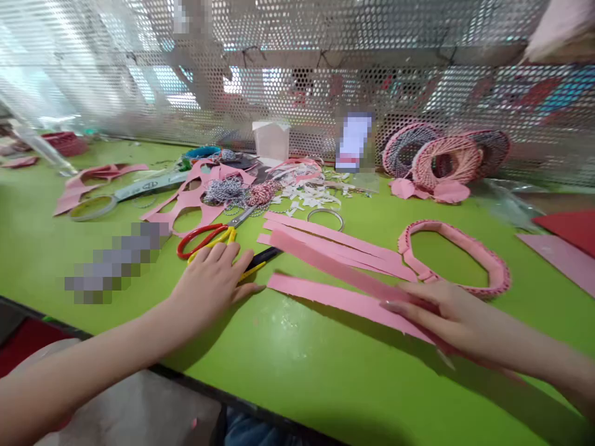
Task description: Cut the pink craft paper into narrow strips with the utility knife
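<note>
My left hand (pixel 216 275) lies over a yellow-and-black tool (pixel 261 261), its thumb spread away from the fingers. The hand covers most of the tool, so its kind is unclear. Just behind the fingers are red-handled scissors (pixel 201 238). My right hand (pixel 441 310) is closed on pink strips (pixel 339 298), with one strip's far end raised and another lower down. More pink strips (pixel 334 244) lie flat on the green table behind them. A pink padded headband (pixel 499 272) with a braided edge rests beyond my right hand.
Cut pink sheet scraps (pixel 190 198), large scissors (pixel 151 186), cord bundles (pixel 223 192) and white scraps (pixel 307 192) cover the back left and middle. Wound pink-and-grey rings (pixel 446 161) stand at the back right, near a propped phone (pixel 354 142). A perforated metal screen (pixel 297 80) borders the table.
</note>
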Available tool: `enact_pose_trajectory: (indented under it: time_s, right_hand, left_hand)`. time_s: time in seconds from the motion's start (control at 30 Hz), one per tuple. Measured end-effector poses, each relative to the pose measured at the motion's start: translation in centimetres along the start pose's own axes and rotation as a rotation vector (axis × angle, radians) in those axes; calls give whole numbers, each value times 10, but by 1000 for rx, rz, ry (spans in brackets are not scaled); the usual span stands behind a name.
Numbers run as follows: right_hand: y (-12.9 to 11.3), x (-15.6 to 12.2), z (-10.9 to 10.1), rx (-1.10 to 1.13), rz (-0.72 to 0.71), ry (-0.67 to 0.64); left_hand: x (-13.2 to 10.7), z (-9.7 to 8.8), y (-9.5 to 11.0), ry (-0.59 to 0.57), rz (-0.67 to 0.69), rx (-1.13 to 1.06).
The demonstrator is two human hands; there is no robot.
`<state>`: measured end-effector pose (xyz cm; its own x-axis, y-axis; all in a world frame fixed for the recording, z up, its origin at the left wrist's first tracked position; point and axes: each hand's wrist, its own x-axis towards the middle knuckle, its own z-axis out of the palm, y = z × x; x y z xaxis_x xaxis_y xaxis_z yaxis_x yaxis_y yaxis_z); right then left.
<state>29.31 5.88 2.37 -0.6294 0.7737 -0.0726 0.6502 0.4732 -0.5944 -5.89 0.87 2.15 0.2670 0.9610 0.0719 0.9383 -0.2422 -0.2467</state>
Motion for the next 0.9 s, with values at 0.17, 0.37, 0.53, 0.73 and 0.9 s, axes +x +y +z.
enact_pose_trajectory:
  time_s: [0.17,0.37,0.53,0.73,0.9]
  right_hand:
    - [8,-4,18,-232,-174,-136]
    - [8,-5,25,-502,-429,97]
    - [7,-3,17,-589,-484,163]
    - [17,-14,5,-531,-383,95]
    - [32,-25,1,-461,-299,160]
  left_hand:
    - [2,15,-1,-46,-30,-19]
    - [12,15,-13,-30,-88,-102]
    - [8,-4,-22,77,-169,-242]
    - [-2,-38,-7,160,-62,-563]
    - [0,-46,28,218,532,-229]
